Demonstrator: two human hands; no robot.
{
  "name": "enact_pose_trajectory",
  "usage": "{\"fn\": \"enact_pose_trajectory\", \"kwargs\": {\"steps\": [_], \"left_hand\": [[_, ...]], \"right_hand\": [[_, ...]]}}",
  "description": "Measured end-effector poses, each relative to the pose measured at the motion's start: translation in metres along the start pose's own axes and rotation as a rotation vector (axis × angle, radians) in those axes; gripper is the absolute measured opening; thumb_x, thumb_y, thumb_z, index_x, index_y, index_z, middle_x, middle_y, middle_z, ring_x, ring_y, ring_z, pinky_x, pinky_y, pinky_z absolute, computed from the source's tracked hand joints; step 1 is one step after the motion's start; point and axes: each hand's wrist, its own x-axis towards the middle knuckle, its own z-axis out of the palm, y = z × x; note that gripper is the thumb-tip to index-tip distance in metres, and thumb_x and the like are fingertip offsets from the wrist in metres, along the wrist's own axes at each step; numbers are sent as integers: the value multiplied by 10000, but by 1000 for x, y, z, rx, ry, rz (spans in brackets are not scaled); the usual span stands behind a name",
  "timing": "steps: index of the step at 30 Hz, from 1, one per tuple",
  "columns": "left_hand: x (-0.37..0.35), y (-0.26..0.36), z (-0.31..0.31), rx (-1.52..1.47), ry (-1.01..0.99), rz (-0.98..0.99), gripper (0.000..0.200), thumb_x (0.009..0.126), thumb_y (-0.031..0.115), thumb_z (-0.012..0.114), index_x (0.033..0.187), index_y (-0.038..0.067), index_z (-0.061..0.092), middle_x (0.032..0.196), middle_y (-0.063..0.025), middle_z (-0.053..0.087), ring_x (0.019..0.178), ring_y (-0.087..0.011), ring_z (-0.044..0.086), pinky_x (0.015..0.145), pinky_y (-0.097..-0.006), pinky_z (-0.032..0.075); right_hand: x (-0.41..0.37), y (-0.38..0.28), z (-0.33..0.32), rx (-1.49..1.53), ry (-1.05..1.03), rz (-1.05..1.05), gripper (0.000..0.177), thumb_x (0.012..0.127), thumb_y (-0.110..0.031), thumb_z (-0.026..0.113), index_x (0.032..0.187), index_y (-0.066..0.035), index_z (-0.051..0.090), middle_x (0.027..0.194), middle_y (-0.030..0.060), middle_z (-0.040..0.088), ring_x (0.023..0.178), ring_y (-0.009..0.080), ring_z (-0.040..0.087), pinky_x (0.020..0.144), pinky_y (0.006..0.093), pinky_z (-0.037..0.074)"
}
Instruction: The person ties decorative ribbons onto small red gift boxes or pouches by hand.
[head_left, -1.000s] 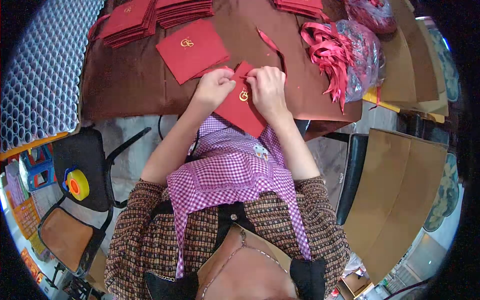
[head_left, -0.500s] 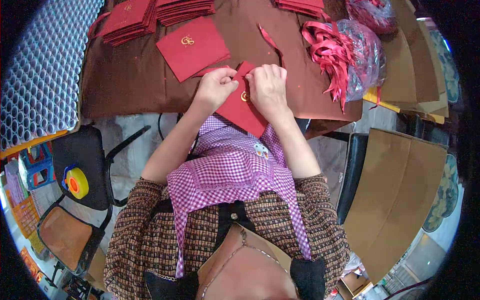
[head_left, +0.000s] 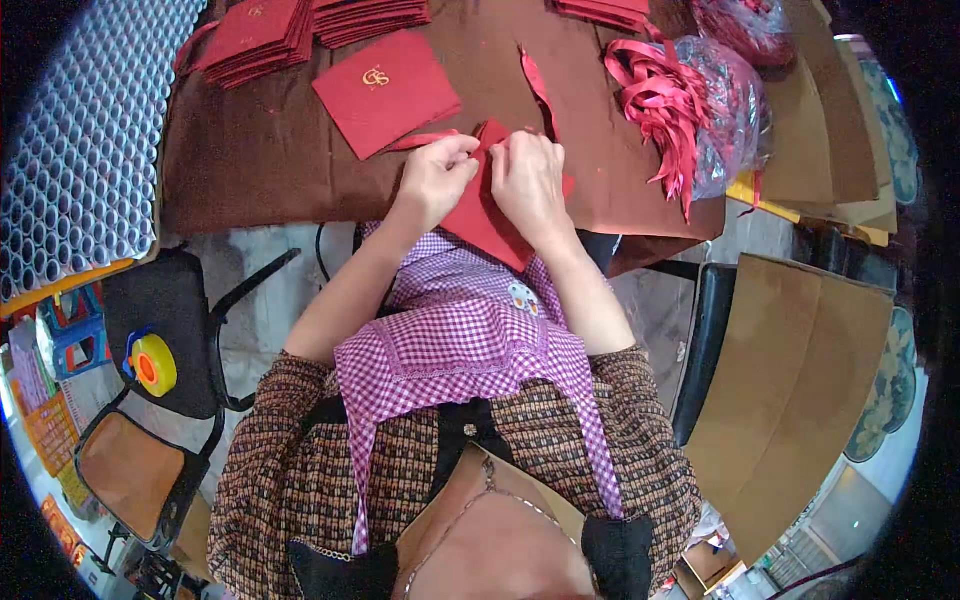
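— How far along is she, do you reckon?

— Well on with the batch, I'd say, but mid-way on this piece. There are finished-looking stacks of red cards (head_left: pixel 255 35) at the far edge of the brown table (head_left: pixel 260 170), and one single card with a gold monogram (head_left: pixel 385 90) lying flat beside them. The bag of red ribbons (head_left: pixel 690 100) on her right looks full, so plenty is left.

— And the one she's on?

— The red card (head_left: pixel 480 225) sits at the near table edge, one corner hanging over towards her gingham apron (head_left: pixel 460 340). A thin ribbon strip (head_left: pixel 425 140) lies just beside its top corner.

— What are her hands doing?

— Both forearms reach straight forward and the hands meet over the card's upper corner. The left hand (head_left: pixel 435 175) is curled, fingertips pinched down on the card there. The right hand (head_left: pixel 525 175) lies knuckles-up across it, covering the middle, its fingers nipping the same corner. Whether the ribbon's end is caught between them, I can't tell.
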Motion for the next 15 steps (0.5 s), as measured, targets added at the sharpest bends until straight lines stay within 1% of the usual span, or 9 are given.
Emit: {"fn": "enact_pose_trajectory", "kwargs": {"steps": [1, 5, 7, 8, 10, 11, 12, 14, 15], "left_hand": [[0, -1, 1, 48, 8, 13, 244, 834, 2, 604, 1076, -32, 603, 798, 17, 591, 719, -45, 539, 650, -197, 451], [-5, 4, 9, 154, 44, 78, 252, 832, 9, 610, 1080, -35, 604, 805, 2, 605, 724, -56, 545, 656, -211, 460], [-5, 3, 7, 234, 51, 91, 276, 818, 65, 611, 1083, -10, 618, 800, -94, 656, 713, -113, 604, 666, -272, 493], [-5, 4, 6, 235, 52, 90, 276, 818, 65, 611, 1083, -10, 618, 800, -94, 656, 713, -113, 604, 666, -272, 493], [-3, 8, 6, 334, 65, 76, 304, 801, 84, 632, 1091, -1, 611, 767, -107, 642, 675, -126, 595, 636, -284, 489], [-3, 9, 4, 334, 64, 76, 304, 801, 84, 632, 1091, -1, 611, 767, -107, 642, 675, -126, 595, 636, -284, 489], [-2, 9, 0, 312, 28, 49, 307, 801, 89, 634, 1093, -3, 606, 755, -102, 635, 663, -124, 584, 627, -286, 486], [-2, 15, -3, 290, -6, 23, 310, 802, 94, 636, 1094, -6, 602, 744, -97, 628, 650, -121, 573, 617, -288, 482], [-5, 22, -4, 338, -26, 31, 302, 806, 89, 634, 1089, -10, 601, 734, -87, 617, 648, -112, 564, 611, -288, 478]], "right_hand": [[-1, 0, -1, 65, -37, 79, 157, 817, -152, 603, 757, -21, 542, 731, 169, 579, 765, 344, 548, 718, 455, 369], [-3, -5, -2, 81, -63, 170, 133, 834, -133, 603, 784, -19, 557, 755, 154, 605, 780, 331, 571, 735, 437, 396], [-4, -5, 0, 118, -35, 185, 129, 843, -144, 597, 797, -28, 563, 766, 145, 608, 783, 329, 572, 738, 441, 395], [-3, -6, -1, 119, -35, 184, 129, 843, -144, 597, 797, -28, 563, 766, 145, 608, 783, 329, 572, 738, 441, 395], [-1, -5, -9, 88, -52, 86, 179, 845, -201, 602, 793, -32, 572, 754, 151, 603, 771, 344, 564, 714, 461, 380], [0, -3, -16, 100, -151, 125, 108, 843, -159, 608, 888, -62, 604, 847, 117, 616, 867, 314, 566, 777, 437, 396], [7, -2, -26, 99, -150, 125, 108, 843, -159, 608, 888, -62, 604, 847, 117, 616, 867, 314, 566, 777, 437, 396], [21, 1, -45, 60, -128, 9, 165, 826, -132, 621, 987, -102, 633, 902, 97, 608, 935, 292, 548, 807, 421, 399], [26, 10, -45, 136, -89, -90, 228, 787, -88, 640, 1009, -136, 655, 918, 70, 597, 962, 278, 537, 835, 403, 403]]}}
